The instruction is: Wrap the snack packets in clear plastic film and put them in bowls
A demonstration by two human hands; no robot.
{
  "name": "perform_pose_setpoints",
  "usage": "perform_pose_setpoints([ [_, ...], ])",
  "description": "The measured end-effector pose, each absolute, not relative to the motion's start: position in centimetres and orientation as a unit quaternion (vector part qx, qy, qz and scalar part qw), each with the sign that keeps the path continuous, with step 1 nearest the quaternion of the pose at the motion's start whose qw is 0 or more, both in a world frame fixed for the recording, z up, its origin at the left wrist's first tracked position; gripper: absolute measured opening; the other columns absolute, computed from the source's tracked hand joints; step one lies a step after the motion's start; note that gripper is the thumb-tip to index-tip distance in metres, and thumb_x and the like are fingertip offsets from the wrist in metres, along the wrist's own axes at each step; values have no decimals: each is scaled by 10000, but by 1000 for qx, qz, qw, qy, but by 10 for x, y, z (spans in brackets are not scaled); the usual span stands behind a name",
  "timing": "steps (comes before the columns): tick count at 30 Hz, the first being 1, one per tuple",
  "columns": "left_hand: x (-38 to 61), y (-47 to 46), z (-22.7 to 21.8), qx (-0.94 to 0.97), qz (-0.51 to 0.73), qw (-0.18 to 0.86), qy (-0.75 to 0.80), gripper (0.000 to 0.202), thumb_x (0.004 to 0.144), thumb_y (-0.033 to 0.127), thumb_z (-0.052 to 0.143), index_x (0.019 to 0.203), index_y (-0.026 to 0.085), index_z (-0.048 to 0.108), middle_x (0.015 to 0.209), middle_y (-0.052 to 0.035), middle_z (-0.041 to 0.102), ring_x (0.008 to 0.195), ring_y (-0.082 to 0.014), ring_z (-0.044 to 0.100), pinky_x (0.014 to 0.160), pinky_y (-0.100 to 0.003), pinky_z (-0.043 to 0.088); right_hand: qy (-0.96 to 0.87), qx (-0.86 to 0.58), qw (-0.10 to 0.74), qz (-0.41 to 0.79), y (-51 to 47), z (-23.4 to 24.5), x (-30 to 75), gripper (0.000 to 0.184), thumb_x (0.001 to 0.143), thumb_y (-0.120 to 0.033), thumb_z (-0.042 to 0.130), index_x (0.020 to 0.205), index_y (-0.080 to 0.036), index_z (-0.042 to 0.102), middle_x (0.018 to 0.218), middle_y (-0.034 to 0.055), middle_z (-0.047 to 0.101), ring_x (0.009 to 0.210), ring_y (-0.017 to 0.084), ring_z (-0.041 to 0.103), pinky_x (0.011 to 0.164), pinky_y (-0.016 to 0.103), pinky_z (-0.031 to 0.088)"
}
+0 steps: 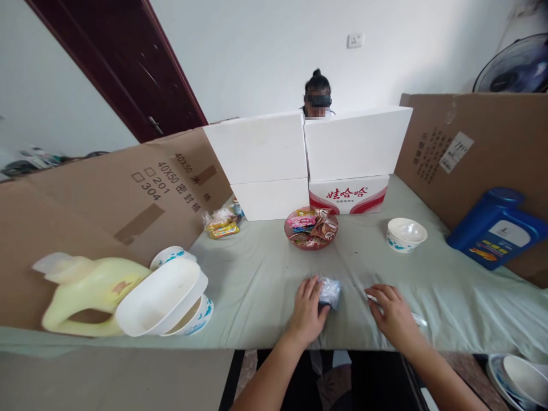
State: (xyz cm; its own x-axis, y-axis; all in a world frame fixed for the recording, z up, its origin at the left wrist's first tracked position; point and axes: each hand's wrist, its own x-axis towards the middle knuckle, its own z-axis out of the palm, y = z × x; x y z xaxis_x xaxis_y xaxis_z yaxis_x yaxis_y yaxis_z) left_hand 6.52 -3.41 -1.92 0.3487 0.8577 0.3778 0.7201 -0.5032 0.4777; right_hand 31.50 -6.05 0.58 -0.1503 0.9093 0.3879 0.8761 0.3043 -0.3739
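Near the table's front edge, my left hand [308, 308] grips a small packet in shiny clear plastic [330, 292], its fingers on the left side and its thumb along the near edge. The packet rests on the cloth, and what is inside is unclear. To the right, my right hand [391, 311] is closed over a slim pale utensil [419, 319]. One end shows past the fingertips and a shiny, flatter end shows beyond the hand; its exact kind is unclear. Further back, between both hands, a reddish bowl [291, 241] holds several wrapped snacks [324, 226].
White boxes [265, 148] form a wall at the back, with a person [317, 94] behind. Cardboard panels [171, 182] flank the table. Left are a yellow jug [98, 279], white dishes [160, 299] and snack packs [222, 222]; right, a bowl [406, 234] and blue jug [496, 228].
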Motion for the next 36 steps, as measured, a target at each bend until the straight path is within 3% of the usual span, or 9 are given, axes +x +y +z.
perform_pose_setpoints([
  [3, 75, -35, -13, 849, 257, 81, 454, 437, 830, 122, 559, 1240, 276, 562, 1378, -44, 483, 1339, -313, 308, 1055, -561, 349, -781, -494, 379, 50, -64, 28, 269, 235, 916, -230, 463, 1106, -218, 602, 1089, 112, 605, 1042, 242, 559, 899, 433, 485],
  [6, 79, -37, -12, 855, 255, 70, 446, 370, 830, 160, 587, 1183, 267, 614, 1254, -55, 560, 1252, -287, 394, 1053, -526, 361, -825, -395, 397, 81, -72, 44, 232, 243, 906, -184, 475, 1127, -208, 573, 1140, 111, 594, 1121, 235, 534, 938, 433, 484],
  [9, 74, -39, -11, 844, 306, 92, 431, 254, 834, 214, 606, 1081, 214, 665, 1116, -82, 601, 1144, -264, 477, 1021, -484, 411, -846, -383, 362, 85, -75, 38, 219, 286, 891, -163, 481, 1163, -203, 559, 1176, 108, 595, 1124, 227, 547, 935, 404, 496],
  [13, 61, -41, -10, 781, 399, 181, 444, 179, 888, 219, 542, 989, 219, 689, 1106, -76, 620, 1067, -220, 568, 945, -405, 485, -794, -528, 296, 53, -69, 7, 236, 343, 892, -166, 459, 1222, -200, 547, 1215, 121, 588, 1039, 225, 604, 857, 367, 518],
  [17, 45, -37, -20, 641, 508, 262, 512, 229, 915, 356, 518, 913, 184, 668, 1026, -92, 685, 943, -211, 657, 835, -346, 532, -798, -555, 231, 47, -65, -19, 258, 264, 885, -155, 476, 1091, -191, 637, 1102, 94, 641, 988, 221, 605, 880, 355, 489],
  [22, 9, -26, -39, 459, 578, 185, 649, 239, 866, 404, 519, 857, 174, 582, 756, -36, 640, 670, -177, 629, 640, -298, 522, -790, -563, 243, 24, -67, -30, 262, 243, 882, -167, 495, 1071, -198, 644, 1099, 83, 638, 1013, 221, 579, 930, 354, 451],
  [29, -14, -48, -20, 577, 575, -4, 581, 107, 815, 152, 504, 902, 190, 553, 918, -58, 575, 855, -187, 578, 772, -340, 497, -759, -547, 352, 7, -67, -12, 265, 187, 910, -180, 471, 1026, -185, 618, 1029, 96, 623, 958, 233, 568, 868, 389, 468],
  [32, 6, -59, -8, 763, 477, 40, 434, 198, 832, 64, 438, 889, 200, 570, 891, -52, 608, 868, -177, 598, 782, -323, 516, -779, -482, 396, 58, -74, 7, 251, 171, 930, -183, 463, 1040, -187, 594, 965, 80, 624, 921, 204, 573, 822, 350, 479],
  [36, 28, -54, -8, 813, 385, 54, 433, 243, 867, 64, 409, 965, 190, 592, 973, -80, 645, 1000, -207, 605, 897, -377, 518, -834, -422, 326, 142, -77, 6, 230, 228, 930, -136, 425, 1049, -208, 605, 924, 54, 640, 897, 185, 597, 793, 319, 502],
])
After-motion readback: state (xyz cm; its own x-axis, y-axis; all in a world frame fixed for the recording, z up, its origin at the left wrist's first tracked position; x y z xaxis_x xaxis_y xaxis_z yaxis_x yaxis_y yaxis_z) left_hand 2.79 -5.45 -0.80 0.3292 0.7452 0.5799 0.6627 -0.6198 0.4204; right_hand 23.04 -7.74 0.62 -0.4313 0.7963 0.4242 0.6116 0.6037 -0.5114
